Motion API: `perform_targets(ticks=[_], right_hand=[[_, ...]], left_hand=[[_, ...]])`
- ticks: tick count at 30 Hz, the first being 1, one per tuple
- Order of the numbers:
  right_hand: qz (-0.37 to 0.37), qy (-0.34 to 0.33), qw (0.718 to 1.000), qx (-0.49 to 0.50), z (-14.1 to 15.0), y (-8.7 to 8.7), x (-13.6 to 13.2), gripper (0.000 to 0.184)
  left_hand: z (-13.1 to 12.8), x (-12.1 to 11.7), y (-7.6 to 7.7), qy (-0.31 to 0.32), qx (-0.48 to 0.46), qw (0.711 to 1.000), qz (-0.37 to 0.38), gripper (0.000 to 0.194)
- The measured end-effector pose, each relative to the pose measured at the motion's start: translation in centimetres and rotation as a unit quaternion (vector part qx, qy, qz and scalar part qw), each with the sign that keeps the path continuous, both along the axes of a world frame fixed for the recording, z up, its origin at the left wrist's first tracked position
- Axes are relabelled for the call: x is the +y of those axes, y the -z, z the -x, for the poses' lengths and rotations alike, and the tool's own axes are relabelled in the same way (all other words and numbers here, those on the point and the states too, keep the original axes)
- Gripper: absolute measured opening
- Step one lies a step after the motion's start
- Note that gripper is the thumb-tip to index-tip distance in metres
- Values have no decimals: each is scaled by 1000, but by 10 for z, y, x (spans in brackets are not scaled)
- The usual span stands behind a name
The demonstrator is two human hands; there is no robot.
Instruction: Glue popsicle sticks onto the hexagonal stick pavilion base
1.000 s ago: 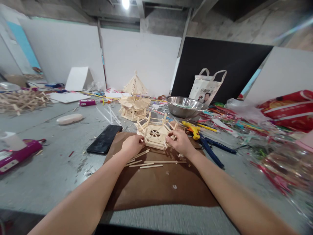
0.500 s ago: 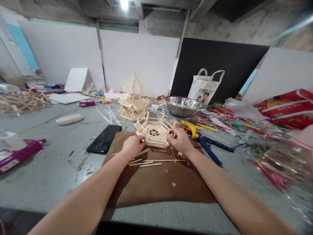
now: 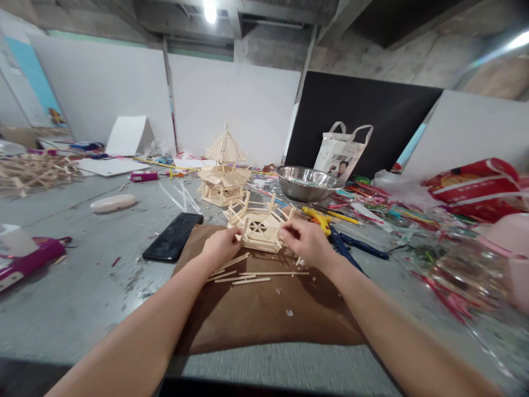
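Observation:
A low, many-sided pavilion base of pale wooden sticks (image 3: 260, 238), with short upright posts, stands on a brown sheet (image 3: 264, 320). My left hand (image 3: 221, 246) is closed at its left front corner, fingertips pinching the edge. At the right side is my right hand (image 3: 309, 243), its fingers curled together close to the corner post; what they hold, if anything, is hidden. Several loose sticks (image 3: 252, 281) lie on the sheet in front of the base. Behind it rises a taller stick pavilion (image 3: 225, 165) with a pointed roof.
A black phone (image 3: 173, 237) lies left of the sheet. To the right are a yellow glue gun (image 3: 317, 219) and blue-handled pliers (image 3: 351, 248). A metal bowl (image 3: 308, 183) stands behind, beside a white bag (image 3: 341, 154). Scraps and a clear container (image 3: 467, 275) crowd the right.
My right hand's fingers have shifted slightly at the right corner of the base and curled more. The left hand keeps its hold. The whole view has moved a little.

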State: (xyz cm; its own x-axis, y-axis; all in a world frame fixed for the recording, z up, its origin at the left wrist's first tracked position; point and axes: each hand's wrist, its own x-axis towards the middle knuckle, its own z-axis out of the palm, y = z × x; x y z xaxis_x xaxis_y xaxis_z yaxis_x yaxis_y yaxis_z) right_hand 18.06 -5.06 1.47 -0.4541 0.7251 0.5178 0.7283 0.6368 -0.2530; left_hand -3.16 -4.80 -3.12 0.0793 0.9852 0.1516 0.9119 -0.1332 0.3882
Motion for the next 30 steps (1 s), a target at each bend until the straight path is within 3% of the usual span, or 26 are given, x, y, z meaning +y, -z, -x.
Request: perform_targets(ticks=[4, 11, 30], right_hand=[[78, -45, 980, -176, 5, 13, -23, 20], [67, -25, 951, -302, 6, 20, -27, 21], [80, -50, 940, -329, 5, 19, -28, 18]], left_hand=[[-1, -2, -2, 9, 24, 1000, -2, 27], [-2, -2, -3, 4, 42, 999, -2, 28], [-9, -5, -2, 24, 19, 999, -14, 33]])
